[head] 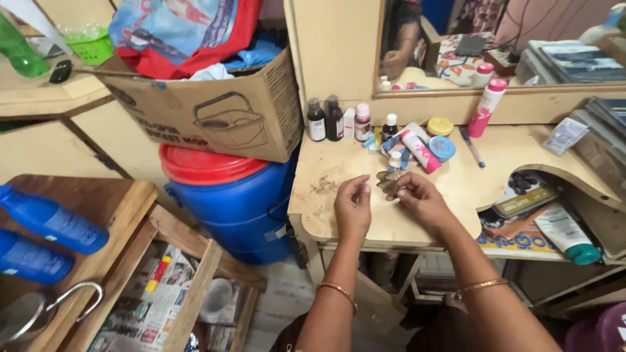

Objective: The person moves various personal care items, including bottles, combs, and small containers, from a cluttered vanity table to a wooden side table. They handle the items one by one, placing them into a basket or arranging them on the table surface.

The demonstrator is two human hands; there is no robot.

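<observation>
My right hand (420, 199) pinches a small brown butterfly-shaped hair clip (389, 180) above the beige dressing table top (365, 221). My left hand (353, 205) hovers just left of the clip, its fingertips curled close together and holding nothing that I can see. Both wrists wear thin gold bangles. Behind the hands lies a heap of small cosmetics: a pink-and-white tube (419, 150), a yellow round tin (440, 126) and a blue round tin (443, 148).
Dark medicine bottles (325, 119) and a pink spray can (485, 107) stand under the mirror (495, 39). A blue drum (238, 205) with a red lid carries a cardboard box (215, 111) at left. Blue bottles (52, 221) lie on a wooden shelf unit.
</observation>
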